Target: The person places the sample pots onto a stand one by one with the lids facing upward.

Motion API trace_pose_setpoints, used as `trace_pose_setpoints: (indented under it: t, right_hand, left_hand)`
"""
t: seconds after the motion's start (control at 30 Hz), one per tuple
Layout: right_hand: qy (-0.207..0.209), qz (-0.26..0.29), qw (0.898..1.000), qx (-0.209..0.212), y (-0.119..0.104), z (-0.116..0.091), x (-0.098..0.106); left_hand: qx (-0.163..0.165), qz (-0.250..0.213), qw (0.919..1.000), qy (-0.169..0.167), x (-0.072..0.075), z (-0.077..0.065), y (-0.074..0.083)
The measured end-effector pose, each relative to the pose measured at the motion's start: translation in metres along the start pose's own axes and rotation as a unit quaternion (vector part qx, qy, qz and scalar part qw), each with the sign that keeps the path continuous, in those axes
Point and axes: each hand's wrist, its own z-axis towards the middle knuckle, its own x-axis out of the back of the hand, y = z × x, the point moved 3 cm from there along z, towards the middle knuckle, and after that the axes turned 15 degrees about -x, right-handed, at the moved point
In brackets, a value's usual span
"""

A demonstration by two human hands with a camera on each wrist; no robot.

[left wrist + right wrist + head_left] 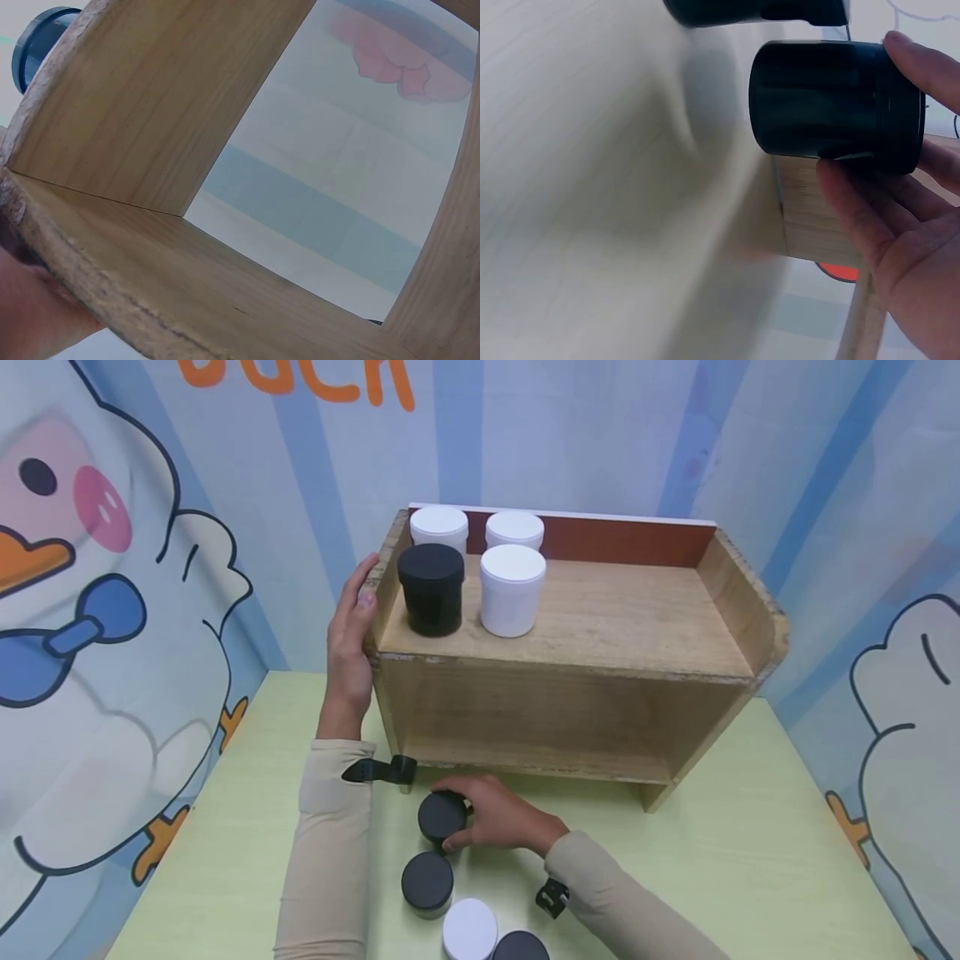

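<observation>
Head view bright; right wrist view dimmer, soft shadows across tabletop (570,262).

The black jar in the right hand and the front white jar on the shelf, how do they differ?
The held jar is black, while the front white jar is white. The right hand grips the held jar; the front white jar stands untouched on the shelf. Both are round and lidded.

The jar (442,817), black, cylindrical and lidded, was held roughly upright in front of the left part of the shelf (637,618). The shelf, pale wood with two tiers and a reddish-brown upper back, stood upright.
</observation>
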Motion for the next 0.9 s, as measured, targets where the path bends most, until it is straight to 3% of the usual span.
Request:
trace_pose_setpoints:
  t: [0.9]
  right_hand:
    - [0.003,-0.013,0.999,0.042,-0.022,-0.029,0.047]
  left_hand:
    - [-0.008,-0.008,0.9999,0.001,0.000,-0.001,0.002]
